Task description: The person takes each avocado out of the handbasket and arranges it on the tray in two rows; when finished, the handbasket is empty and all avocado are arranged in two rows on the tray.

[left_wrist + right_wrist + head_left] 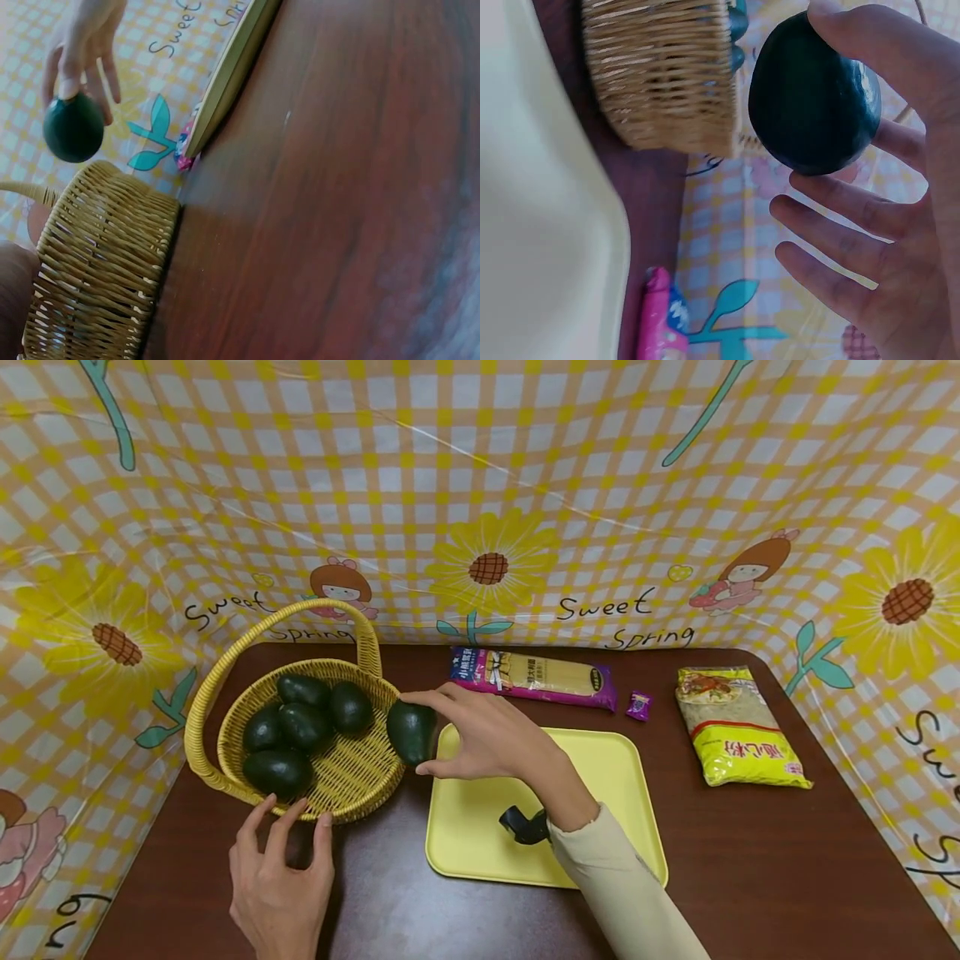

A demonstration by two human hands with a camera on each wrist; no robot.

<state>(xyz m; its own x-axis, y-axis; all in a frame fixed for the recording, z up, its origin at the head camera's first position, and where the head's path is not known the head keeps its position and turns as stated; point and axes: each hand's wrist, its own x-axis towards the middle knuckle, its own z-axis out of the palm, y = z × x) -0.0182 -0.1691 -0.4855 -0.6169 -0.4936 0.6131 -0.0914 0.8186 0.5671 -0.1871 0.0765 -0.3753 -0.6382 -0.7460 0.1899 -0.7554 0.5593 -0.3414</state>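
Observation:
Between thumb and fingers my right hand pinches a dark green avocado, held up at the right rim of a yellow wicker basket. In the right wrist view the avocado is raised beside the basket wall, the other fingers spread loosely below it. Several more avocados lie in the left part of the basket. My left hand has its fingertips at the basket's near rim, fingers spread. In the left wrist view the held avocado shows just above the basket rim.
A yellow tray lies right of the basket, under my right forearm. Behind it are a purple noodle packet and a small purple sachet. A yellow food bag lies at the right. Patterned cloth surrounds the table.

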